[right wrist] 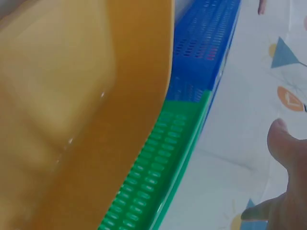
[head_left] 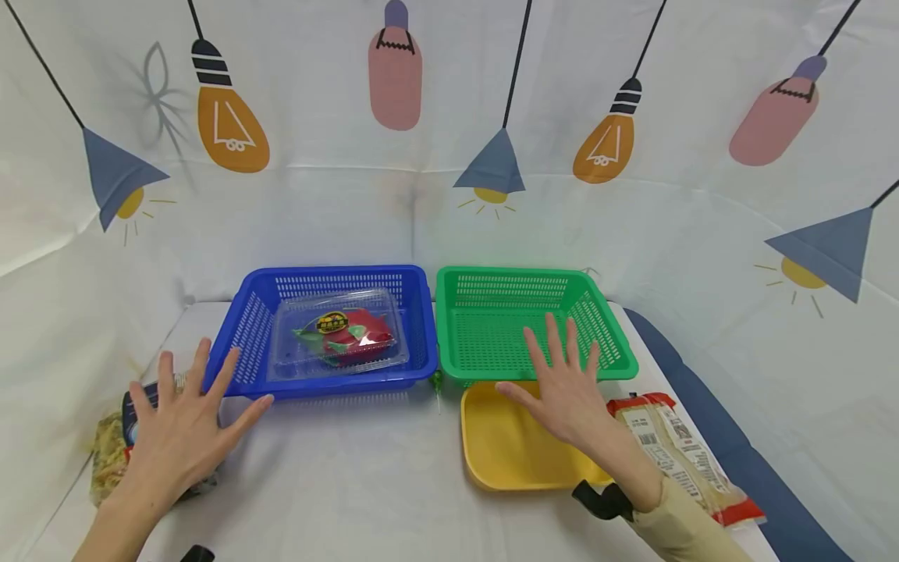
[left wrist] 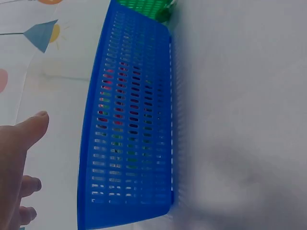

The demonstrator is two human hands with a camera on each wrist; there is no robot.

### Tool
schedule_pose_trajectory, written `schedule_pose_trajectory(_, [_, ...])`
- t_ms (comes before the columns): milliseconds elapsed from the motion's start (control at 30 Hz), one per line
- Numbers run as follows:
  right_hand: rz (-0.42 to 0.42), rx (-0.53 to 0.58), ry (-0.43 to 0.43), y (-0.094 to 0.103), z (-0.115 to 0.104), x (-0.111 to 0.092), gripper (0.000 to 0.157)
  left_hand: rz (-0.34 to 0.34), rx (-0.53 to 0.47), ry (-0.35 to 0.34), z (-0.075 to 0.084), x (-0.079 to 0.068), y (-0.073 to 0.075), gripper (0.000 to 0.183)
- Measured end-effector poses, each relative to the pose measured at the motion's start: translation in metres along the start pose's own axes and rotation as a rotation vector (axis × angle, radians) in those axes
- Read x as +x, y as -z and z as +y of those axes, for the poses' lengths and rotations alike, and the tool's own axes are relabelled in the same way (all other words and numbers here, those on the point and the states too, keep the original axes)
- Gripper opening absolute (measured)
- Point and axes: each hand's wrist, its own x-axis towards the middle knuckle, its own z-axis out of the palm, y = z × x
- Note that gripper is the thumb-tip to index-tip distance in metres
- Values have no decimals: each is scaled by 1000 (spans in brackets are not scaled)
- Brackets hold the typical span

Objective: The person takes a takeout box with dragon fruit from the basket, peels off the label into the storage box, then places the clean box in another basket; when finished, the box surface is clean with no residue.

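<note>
- Head view: I have the person's left hand (head_left: 184, 433) with its back toward me, fingers straight and spread well apart.
- Right hand (head_left: 562, 394) likewise: fingers straight and fanned apart, over the yellow tray (head_left: 513, 449). Black strap (head_left: 604, 499) and beige sleeve (head_left: 688, 523) at that wrist.
- Left wrist view gives me a gap between the left thumb and the blue basket (head_left: 430, 328), the nearest container to that hand. In the head view the fingertips overlap the basket's near left corner.
- Right wrist view shows me the right thumb apart from the green basket (head_left: 485, 336); yellow tray fills much of that frame.
- Under and beside the left hand, a bag (head_left: 108, 453) with yellowish contents, partly covered; I cannot tell what it holds.
- Inside the blue basket, a clear plastic box (head_left: 298, 355), tilted a little, with a red-and-green item (head_left: 368, 339) in it and a black-and-yellow label (head_left: 332, 322) on top.
- Green basket just right of the blue one; yellow tray directly in front of it.
- Right of the tray, a red-ended packet (head_left: 684, 457) lies slantwise, partly behind the right forearm.
- Beneath all, a white table (head_left: 337, 484); behind, a white backdrop (head_left: 337, 211) printed with lamps and bulbs.
</note>
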Motion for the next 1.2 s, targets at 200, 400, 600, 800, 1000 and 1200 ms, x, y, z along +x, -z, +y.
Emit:
schedule_pose_trajectory(200, [15,71,49,2,-14,9,92,11,-83,-20,0,4,1,96])
schedule_pose_trajectory(400, [-6,278,101,4,-35,24,80,-41,-295,-24,2,15,5,89])
schedule_pose_trajectory(600, [-85,487,118,0,-55,47,65,-166,-394,1,0,34,7,84])
schedule_pose_trajectory(800, [-187,658,102,-6,-74,67,59,-263,-496,69,-8,50,8,83])
schedule_pose_trajectory(1000, [-284,752,79,-15,-95,90,52,-374,-653,88,-16,69,7,85])
schedule_pose_trajectory(1200, [-367,832,-11,-31,-115,122,54,-489,-903,160,-24,93,-4,90])
